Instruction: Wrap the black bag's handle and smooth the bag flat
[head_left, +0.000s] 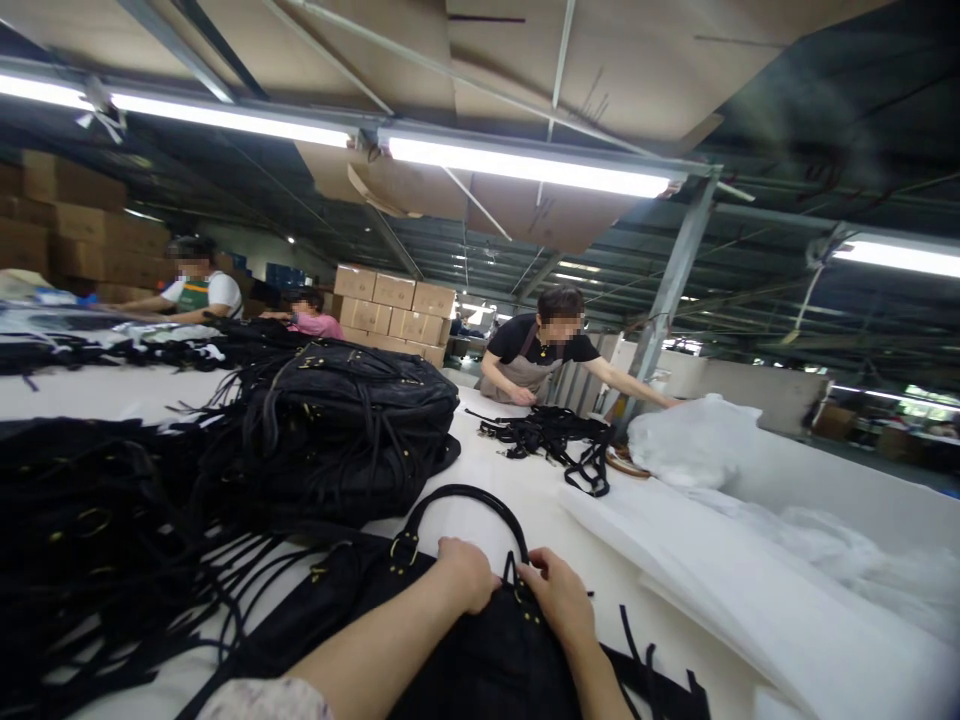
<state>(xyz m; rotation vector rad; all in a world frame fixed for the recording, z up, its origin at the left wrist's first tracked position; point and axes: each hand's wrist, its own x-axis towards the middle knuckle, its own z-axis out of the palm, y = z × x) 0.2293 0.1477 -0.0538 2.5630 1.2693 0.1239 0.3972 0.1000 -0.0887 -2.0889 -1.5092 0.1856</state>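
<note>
A black bag (pixel 480 660) with brass-coloured hardware lies on the white table (pixel 525 490) in front of me, its curved handle (pixel 469 492) standing up. My left hand (pixel 466 575) is closed at the bag's top edge, between the two handle ends, pinching black material there. The fingers of my right hand (pixel 559 595) are closed on the base of the handle at its right end, near the brass ring. Thin black straps hang around the bag's sides.
Black bags (pixel 337 420) are piled at the left. Black straps (pixel 547 435) lie farther back, before a person (pixel 536 360) leaning over the table. White sheets (pixel 720 560) and a plastic bundle (pixel 694 440) are at the right. Two more people sit back left, near stacked cartons (pixel 394 310).
</note>
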